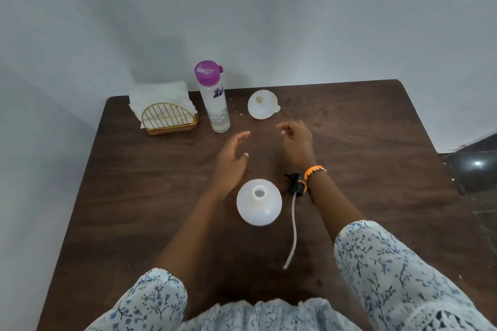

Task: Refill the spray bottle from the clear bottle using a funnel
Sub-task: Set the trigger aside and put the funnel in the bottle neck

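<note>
The white spray bottle (259,202) stands upright in the middle of the brown table (376,158), its neck uncovered. Its black spray head (296,186) lies just to the right, partly under my wrist, with the dip tube (292,234) trailing toward me. The clear bottle (213,98) with a purple cap stands at the back. A white funnel (263,104) lies to its right, wide mouth up. My left hand (233,160) hovers with relaxed fingers beyond the spray bottle. My right hand (297,140) hovers below the funnel, fingers loosely curled, holding nothing.
A gold wire napkin holder (168,117) with white napkins sits at the back left corner. White walls close in behind and to the left. A dark tiled floor (476,169) shows past the table's right edge.
</note>
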The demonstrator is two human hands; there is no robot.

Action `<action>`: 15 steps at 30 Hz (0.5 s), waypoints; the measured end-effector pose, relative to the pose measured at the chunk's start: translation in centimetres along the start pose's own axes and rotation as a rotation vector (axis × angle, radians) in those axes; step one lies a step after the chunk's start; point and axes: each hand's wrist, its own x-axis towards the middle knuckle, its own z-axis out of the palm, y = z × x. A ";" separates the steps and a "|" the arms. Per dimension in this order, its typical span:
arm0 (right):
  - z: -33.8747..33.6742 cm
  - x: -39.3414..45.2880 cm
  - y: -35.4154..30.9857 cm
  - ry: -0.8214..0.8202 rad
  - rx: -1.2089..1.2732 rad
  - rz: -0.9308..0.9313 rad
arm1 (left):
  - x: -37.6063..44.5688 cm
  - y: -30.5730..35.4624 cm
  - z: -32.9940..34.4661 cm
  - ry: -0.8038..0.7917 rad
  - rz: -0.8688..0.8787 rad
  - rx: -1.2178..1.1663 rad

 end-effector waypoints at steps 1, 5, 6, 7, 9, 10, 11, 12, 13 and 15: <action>0.3 1.4 -0.2 0.001 -0.003 -0.009 | 1.3 0.2 0.1 -0.002 -0.011 -0.006; 2.0 6.0 -0.3 0.017 0.024 -0.016 | 5.9 0.2 0.8 -0.016 -0.051 0.027; 2.5 6.9 -0.1 0.011 0.029 -0.017 | 6.7 0.2 1.0 -0.022 -0.057 0.033; 2.9 7.7 0.1 -0.007 0.028 -0.018 | 7.5 0.0 1.2 -0.025 -0.064 0.034; 3.6 9.0 0.5 -0.073 0.016 -0.016 | 8.6 -0.3 1.5 -0.031 -0.086 0.029; 3.9 9.4 0.7 -0.113 0.010 -0.013 | 9.0 -0.4 1.5 -0.032 -0.097 0.023; 4.2 9.7 0.8 -0.148 0.004 -0.012 | 9.3 -0.6 1.5 -0.035 -0.104 0.012; 4.4 9.8 0.9 -0.171 -0.004 -0.011 | 9.5 -0.7 1.5 -0.036 -0.107 -0.003; 4.6 9.9 1.0 -0.179 -0.009 -0.002 | 9.7 -0.9 1.4 -0.035 -0.109 -0.017; 4.9 9.8 1.0 -0.136 0.006 0.028 | 9.7 -1.3 1.4 -0.034 -0.122 -0.040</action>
